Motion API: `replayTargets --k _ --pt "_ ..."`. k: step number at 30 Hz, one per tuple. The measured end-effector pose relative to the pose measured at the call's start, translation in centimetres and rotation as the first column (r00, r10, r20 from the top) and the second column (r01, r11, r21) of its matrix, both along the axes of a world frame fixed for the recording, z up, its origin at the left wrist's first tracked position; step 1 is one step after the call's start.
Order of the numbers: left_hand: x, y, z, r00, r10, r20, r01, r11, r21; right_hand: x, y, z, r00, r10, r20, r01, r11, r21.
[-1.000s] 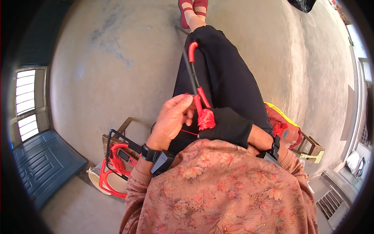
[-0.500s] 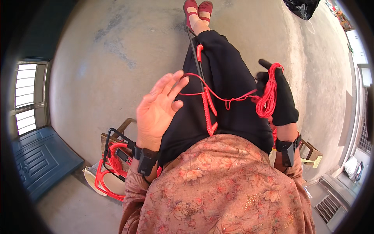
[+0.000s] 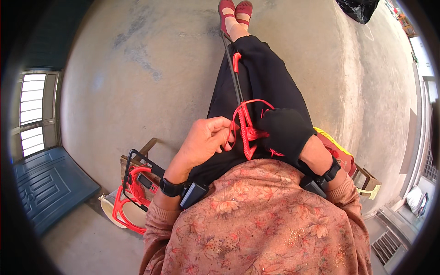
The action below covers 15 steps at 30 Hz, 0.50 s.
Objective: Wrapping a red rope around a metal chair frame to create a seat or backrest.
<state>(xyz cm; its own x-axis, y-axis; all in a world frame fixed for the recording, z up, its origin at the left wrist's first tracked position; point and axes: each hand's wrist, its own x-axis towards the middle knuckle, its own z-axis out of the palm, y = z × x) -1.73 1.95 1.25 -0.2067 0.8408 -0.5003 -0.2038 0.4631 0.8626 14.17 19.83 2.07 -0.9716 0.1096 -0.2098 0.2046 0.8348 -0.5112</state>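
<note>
My bare left hand [image 3: 200, 140] is closed in a pinch on a strand of red cord [image 3: 253, 101] above my lap. That strand arches over to my right hand [image 3: 288, 134], which wears a black glove and is closed round the bundle of the same cord; most of the bundle is hidden behind the glove. Between my hands lies a slim black frame [image 3: 232, 73], its far end by my feet. Red cord is wound tightly along its near part [image 3: 244, 128], and a short red-wrapped piece [image 3: 236, 62] sits farther up.
At my left, a stool [image 3: 147, 147] stands near a black-and-red frame [image 3: 126, 201] and a pale round container [image 3: 107, 211]. A blue panel [image 3: 57, 185] lies beyond them. A red item with yellow edging [image 3: 337, 146] shows beside my right wrist. A black plastic bag [image 3: 360, 10] is far right.
Both hands have come down and closer together over my lap. My left fingers, spread before, have closed on the cord. My right hand has turned, carrying the bundle inward beside the frame.
</note>
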Motion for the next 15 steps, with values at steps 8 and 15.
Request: replayTargets --k 8,15 --pt "-0.5 -0.9 -0.7 0.985 0.168 0.045 -0.172 0.978 0.115 -0.8 -0.1 0.2 0.986 -0.150 0.073 0.162 0.967 -0.198" --pt "-0.8 -1.3 0.5 0.951 0.152 0.269 -0.166 0.986 0.028 -0.2 0.1 -0.1 0.986 -0.165 0.024 0.167 0.967 -0.193"
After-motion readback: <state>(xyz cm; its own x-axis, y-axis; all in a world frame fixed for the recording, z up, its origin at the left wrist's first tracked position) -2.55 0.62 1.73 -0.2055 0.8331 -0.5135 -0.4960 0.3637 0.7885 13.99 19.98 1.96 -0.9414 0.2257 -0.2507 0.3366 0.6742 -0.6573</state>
